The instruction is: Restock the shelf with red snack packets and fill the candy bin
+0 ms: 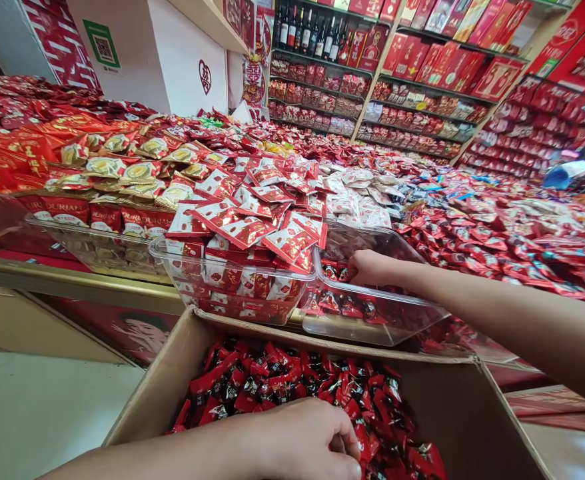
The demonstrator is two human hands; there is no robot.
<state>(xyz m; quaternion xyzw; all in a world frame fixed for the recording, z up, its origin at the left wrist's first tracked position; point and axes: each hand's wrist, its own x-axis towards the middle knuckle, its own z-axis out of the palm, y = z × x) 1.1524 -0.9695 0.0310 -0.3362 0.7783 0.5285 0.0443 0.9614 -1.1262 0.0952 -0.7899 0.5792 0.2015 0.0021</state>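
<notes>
A cardboard box (pixel 452 400) stands open at the front, holding many small red-and-black wrapped candies (pixel 272 383). My left hand (pixel 322 433) is down among these candies with its fingers curled; what lies inside the fingers is hidden. My right hand (pixel 367 268) reaches into a clear plastic bin (pixel 372 327) behind the box. Its fingers are closed at a few red-and-black wrapped candies (pixel 333 270) near the bin's left wall. More of the same candies show through the bin's front. Part of what the right fingers grip is hidden.
Left of that bin, another clear bin (pixel 242 283) is heaped with red-and-white packets (pixel 252 213). Durian packets (pixel 137 177) fill a bin farther left. Loose red sweets (pixel 512 247) lie at right. Shelves (pixel 372 80) with bottles and boxes stand behind.
</notes>
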